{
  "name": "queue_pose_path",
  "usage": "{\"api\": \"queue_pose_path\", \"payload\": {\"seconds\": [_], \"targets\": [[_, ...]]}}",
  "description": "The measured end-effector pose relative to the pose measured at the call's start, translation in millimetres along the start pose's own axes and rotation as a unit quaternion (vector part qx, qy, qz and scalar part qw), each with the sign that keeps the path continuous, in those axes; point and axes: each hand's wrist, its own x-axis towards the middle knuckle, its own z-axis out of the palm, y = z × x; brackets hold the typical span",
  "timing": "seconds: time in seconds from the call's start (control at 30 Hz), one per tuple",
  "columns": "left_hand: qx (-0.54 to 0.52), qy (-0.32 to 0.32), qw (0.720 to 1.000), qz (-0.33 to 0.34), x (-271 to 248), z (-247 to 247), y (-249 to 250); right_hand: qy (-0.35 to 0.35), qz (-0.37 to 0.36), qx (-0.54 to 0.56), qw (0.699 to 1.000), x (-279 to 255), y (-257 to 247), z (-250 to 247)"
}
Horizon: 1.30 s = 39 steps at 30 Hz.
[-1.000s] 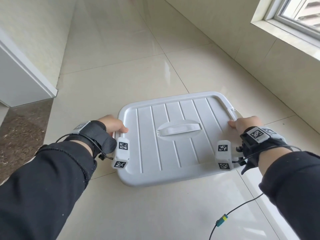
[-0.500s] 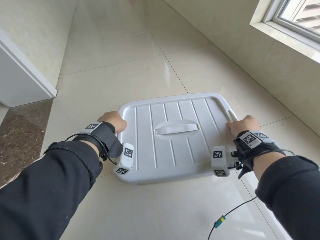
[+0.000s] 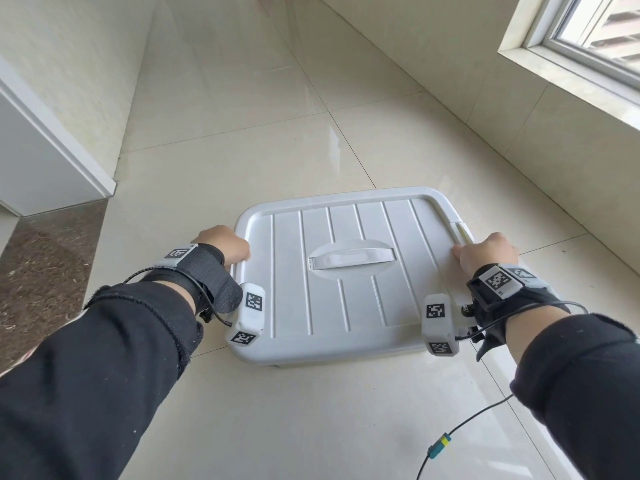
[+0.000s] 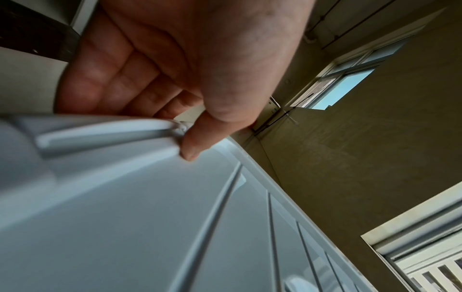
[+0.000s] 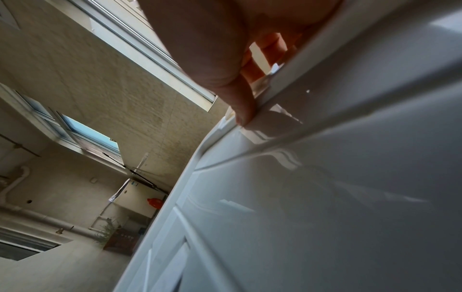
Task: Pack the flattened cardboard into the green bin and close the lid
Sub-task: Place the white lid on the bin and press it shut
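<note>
A white ribbed lid (image 3: 349,271) with a moulded handle (image 3: 351,259) in its middle covers the bin, and the bin body and any cardboard are hidden beneath it. My left hand (image 3: 227,243) grips the lid's left edge, thumb on top and fingers curled under the rim (image 4: 105,128). My right hand (image 3: 486,251) grips the right edge the same way, its thumb pressed on the rim (image 5: 260,116). In both wrist views the lid (image 4: 150,217) (image 5: 325,197) fills most of the picture.
The bin stands on glossy cream floor tiles (image 3: 277,133). A tiled wall with a window sill (image 3: 571,74) runs along the right. A white door frame (image 3: 59,150) and a brown speckled floor strip (image 3: 41,271) lie to the left. A black cable (image 3: 460,427) trails from my right wrist.
Both hands have kept their hold on the lid's side edges while the lid came slightly down and nearer to me.
</note>
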Motion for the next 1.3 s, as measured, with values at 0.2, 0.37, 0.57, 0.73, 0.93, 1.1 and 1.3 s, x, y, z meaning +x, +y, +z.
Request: {"api": "queue_pose_path", "payload": {"seconds": [0.2, 0.37, 0.57, 0.73, 0.93, 1.1, 1.3], "targets": [[0.008, 0.008, 1.0, 0.009, -2, 6, 1, -0.002, 0.012, -0.003, 1.0, 1, 0, 0], [0.036, 0.026, 0.999, 0.017, -1, 7, 3, 0.002, 0.013, -0.002, 1.0, 2, 3, 2], [0.016, 0.018, 0.999, 0.024, 0, 5, -2, 0.002, 0.009, -0.005, 1.0, 1, 3, 1], [-0.005, 0.002, 1.0, 0.016, -1, 3, -5, -0.028, 0.005, 0.004, 1.0, 2, 6, -5], [0.022, 0.002, 1.0, 0.01, 1, 1, 1, -0.047, -0.003, 0.013, 0.999, -4, 6, -11], [0.048, 0.015, 0.999, 0.003, 8, -1, -3, -0.063, 0.011, 0.03, 0.998, -8, 4, -8], [0.04, 0.025, 0.999, -0.02, 15, -9, -18, -0.052, -0.014, 0.023, 0.998, -12, -4, 12]]}}
